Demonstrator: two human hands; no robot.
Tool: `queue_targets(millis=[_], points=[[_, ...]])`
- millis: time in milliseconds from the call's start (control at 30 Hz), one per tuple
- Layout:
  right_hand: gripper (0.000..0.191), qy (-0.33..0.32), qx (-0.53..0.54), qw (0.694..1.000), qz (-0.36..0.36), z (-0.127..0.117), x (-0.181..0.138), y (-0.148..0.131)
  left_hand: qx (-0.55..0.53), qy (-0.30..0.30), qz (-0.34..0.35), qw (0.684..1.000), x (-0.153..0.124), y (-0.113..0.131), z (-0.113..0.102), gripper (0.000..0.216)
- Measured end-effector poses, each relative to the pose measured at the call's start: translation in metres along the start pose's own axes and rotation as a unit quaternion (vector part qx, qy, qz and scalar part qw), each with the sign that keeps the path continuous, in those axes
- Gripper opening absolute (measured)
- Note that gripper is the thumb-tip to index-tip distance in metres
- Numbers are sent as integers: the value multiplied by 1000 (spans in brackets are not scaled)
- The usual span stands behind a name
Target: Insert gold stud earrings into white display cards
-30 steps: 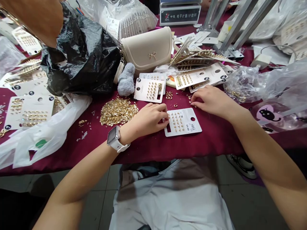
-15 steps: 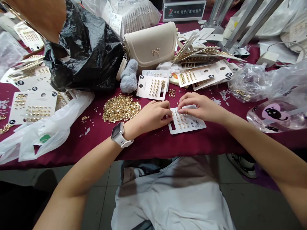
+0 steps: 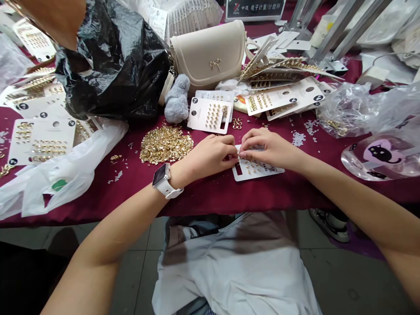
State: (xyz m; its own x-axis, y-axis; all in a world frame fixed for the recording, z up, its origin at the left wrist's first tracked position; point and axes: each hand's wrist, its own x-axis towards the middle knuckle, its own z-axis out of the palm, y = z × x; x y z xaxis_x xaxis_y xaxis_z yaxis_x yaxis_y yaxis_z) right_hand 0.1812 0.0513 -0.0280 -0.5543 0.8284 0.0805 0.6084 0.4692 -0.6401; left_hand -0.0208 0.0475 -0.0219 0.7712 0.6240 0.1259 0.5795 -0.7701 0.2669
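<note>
A white earring card [image 3: 274,171] with rows of small gold studs lies at the table's front, partly hidden under my hands. My left hand [image 3: 215,153], with a white watch on its wrist, is closed at the card's left edge, fingertips pressed together. Over the card's upper part my right hand [image 3: 267,146] makes a pinch, its fingertips almost meeting the left ones. Whatever small piece lies between the fingertips is hidden. Left of my left hand is a pile of small gold pieces [image 3: 166,145]. Behind the hands sits another card of gold studs [image 3: 200,114], beside a few gold rings [image 3: 236,123].
A cream handbag [image 3: 200,52] with a grey plush charm [image 3: 177,99] stands behind. To the left are a black plastic bag [image 3: 114,65] and a white plastic bag [image 3: 75,170]. Stacked earring cards [image 3: 278,98] and clear bags [image 3: 348,105] lie right. Tiny white bits [image 3: 298,139] are scattered about.
My right hand has moved left along the card, closer to my left fingertips. The left hand stays at the card's edge. The whole view has shifted slightly.
</note>
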Motion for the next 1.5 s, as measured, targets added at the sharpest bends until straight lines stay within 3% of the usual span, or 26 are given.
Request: queue_targets(millis=[133, 400, 600, 967, 1333, 1500], points=[[14, 18, -20, 1000, -15, 1, -1, -3, -8, 9, -7, 1000, -1, 5, 1, 18], [10, 43, -52, 996, -58, 1, -6, -7, -71, 55, -88, 992, -2, 15, 11, 13], [12, 32, -52, 993, -97, -2, -9, -8, -114, 65, -89, 987, -2, 10, 14, 12], [9, 16, -41, 999, -24, -3, -6, -13, -110, 61, -64, 990, -3, 7, 14, 15], [9, 33, -35, 998, -38, 1, -2, -19, -136, 40, -38, 989, -3, 2, 11, 22], [9, 25, -6, 999, -29, 0, -2, -17, -186, 31, -82, 979, -1, 7, 10, 16]])
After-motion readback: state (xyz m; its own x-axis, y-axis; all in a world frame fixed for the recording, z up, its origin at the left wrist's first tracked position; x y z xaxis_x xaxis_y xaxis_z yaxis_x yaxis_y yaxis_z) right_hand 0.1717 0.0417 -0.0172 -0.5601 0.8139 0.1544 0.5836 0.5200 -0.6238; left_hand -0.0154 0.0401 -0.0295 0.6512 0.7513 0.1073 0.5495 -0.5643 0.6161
